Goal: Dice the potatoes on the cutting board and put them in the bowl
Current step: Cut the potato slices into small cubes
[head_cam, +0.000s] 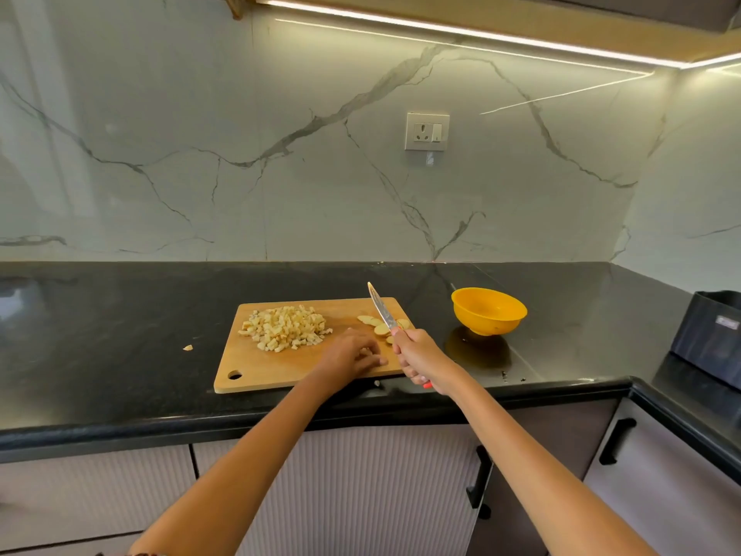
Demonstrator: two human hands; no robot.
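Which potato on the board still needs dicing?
The round potato slices at the cutting board's right end, under the knife; the pile of diced potato farther left is already cubed.

The board (280, 371) lies on the surface (120, 315) at mid-frame. A heap of dice (285, 327) sits on its left half; slices (377, 323) lie on its right half, behind the left hand (353, 355). The right hand (421, 359) is at the board's right edge, its knife (381, 307) pointing up-frame over the slices. The bowl (488, 311) stands right of the board, apart from it. One scrap (187, 347) lies on the surface left of the board. A socket (426, 131) is on the wall above.
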